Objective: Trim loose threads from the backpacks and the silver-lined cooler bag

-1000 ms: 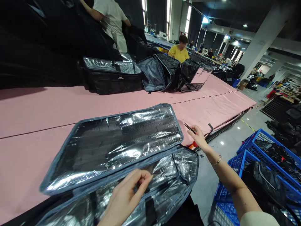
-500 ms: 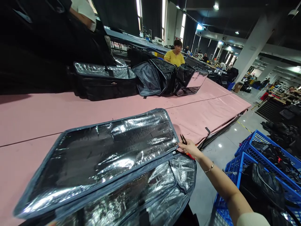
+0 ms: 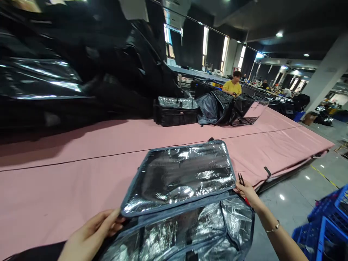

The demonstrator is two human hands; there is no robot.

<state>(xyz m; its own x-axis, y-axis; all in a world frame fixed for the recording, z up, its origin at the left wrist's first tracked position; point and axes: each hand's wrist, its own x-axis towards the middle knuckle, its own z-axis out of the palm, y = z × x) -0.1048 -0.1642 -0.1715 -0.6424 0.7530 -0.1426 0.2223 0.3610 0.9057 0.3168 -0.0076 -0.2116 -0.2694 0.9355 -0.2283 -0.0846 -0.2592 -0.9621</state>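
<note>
An open insulated bag [image 3: 187,228] with silver foil lining and a grey-blue rim lies at the near edge of the pink table [image 3: 67,170]. Its foil-lined lid [image 3: 182,174] is folded back flat on the table. My left hand [image 3: 89,232] pinches the lid's near left corner between thumb and fingers. My right hand [image 3: 248,194] is at the lid's right corner, closed round a small pair of black thread snips [image 3: 240,179] that point up.
Black bags are heaped along the far left side [image 3: 67,72]. More open cooler bags [image 3: 176,110] stand further along the table, where a person in a yellow shirt [image 3: 232,87] works. Blue plastic crates [image 3: 323,228] stand on the floor at my right.
The view swung left and up. My left hand, out of view half a second ago, now grips the lid's left corner. My right hand moved from the table edge to the lid's right corner.
</note>
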